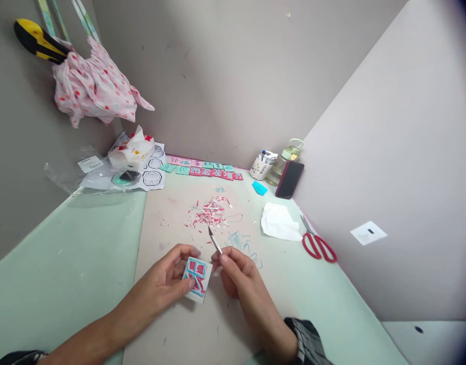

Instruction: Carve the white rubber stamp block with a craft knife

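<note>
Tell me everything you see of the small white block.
The small white block is squarish, with a matte, rubber-like look. Its upward face bears blue lines around red patches: two side by side near the top, slanting red strokes below. Plain white margins show at the right and bottom. It is held slightly tilted over the beige board by the left hand, whose thumb lies on its face. The right hand is close by; whether it touches is unclear.
</note>
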{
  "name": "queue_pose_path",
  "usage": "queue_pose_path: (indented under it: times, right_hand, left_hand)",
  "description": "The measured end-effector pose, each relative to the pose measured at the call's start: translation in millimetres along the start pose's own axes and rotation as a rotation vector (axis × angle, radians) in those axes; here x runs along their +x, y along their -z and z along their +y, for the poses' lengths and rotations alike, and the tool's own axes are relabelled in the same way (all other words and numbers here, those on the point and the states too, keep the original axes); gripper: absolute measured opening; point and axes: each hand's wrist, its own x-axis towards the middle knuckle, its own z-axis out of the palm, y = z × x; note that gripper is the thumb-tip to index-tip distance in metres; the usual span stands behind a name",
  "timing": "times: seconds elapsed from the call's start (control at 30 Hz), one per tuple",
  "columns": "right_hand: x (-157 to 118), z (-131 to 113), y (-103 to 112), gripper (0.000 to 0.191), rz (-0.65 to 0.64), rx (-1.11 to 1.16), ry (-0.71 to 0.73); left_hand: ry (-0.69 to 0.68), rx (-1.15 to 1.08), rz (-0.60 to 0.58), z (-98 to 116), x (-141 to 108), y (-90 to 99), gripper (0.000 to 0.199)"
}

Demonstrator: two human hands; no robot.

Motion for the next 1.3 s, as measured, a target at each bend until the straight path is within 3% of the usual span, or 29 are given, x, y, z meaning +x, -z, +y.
queue_pose_path:
  times: [0.1, 0.2, 0.33, 0.43, 0.47, 0.6, 0.7, 0.77, 0.83, 0.93, 1.07, 1.2, 1.3]
  right_hand:
    - [-2, -5, 7, 0.043, 0.092, -0.057, 0.071]
    - [-2, -10, 13, 0.055, 0.111, -0.055, 0.090]
    - [1, -16, 19, 0.030, 0.033, 0.034, 0.070]
    - [7, -23, 23, 0.028, -0.031, 0.158, 0.017]
    - [10, -26, 25, 0.030, -0.051, 0.193, 0.010]
    - [21, -34, 30, 0.029, -0.038, 0.208, 0.082]
    - [30, -30, 29, 0.026, 0.046, 0.127, 0.152]
    - [34, -24, 26, 0.028, 0.117, 0.068, 0.190]
    - [35, -18, 23, 0.039, 0.210, -0.026, 0.229]
    - [33, -12, 21, 0.045, 0.293, -0.154, 0.253]
    - [32, -8, 16, 0.029, 0.277, -0.190, 0.201]
    - [35, -8, 8, 0.020, 0.282, -0.340, 0.216]
    - [38, -8, 5, 0.015, 0.205, -0.426, 0.243]
  left_hand:
    - [0.026, 0.012, 0.121, -3, 0, -2.9, 0.048]
    - [0.037, 0.041, 0.128, -1, -2, -8.8, 0.040]
    - [0.057, 0.242, -0.020, 6, -1, -12.6, 0.017]
    - [0.040, 0.483, -0.132, 17, 7, -7.2, 0.008]
    - [0.004, 0.539, -0.116, 22, 11, -3.8, 0.008]
    - [-0.098, 0.616, 0.140, 41, 31, 13.3, 0.016]
    - [-0.030, 0.441, 0.152, 44, 42, 22.4, 0.029]
    - [0.027, 0.380, 0.090, 39, 45, 24.7, 0.034]
    - [0.051, 0.478, 0.056, 30, 44, 25.0, 0.028]
    - [-0.105, 0.756, 0.100, 13, 38, 25.1, 0.031]
    - [-0.222, 0.940, 0.168, -6, 32, 27.8, 0.061]
    - [-0.284, 1.058, 0.232, -15, 33, 31.5, 0.055]
    - [-0.338, 1.104, 0.260, -19, 34, 33.9, 0.064]
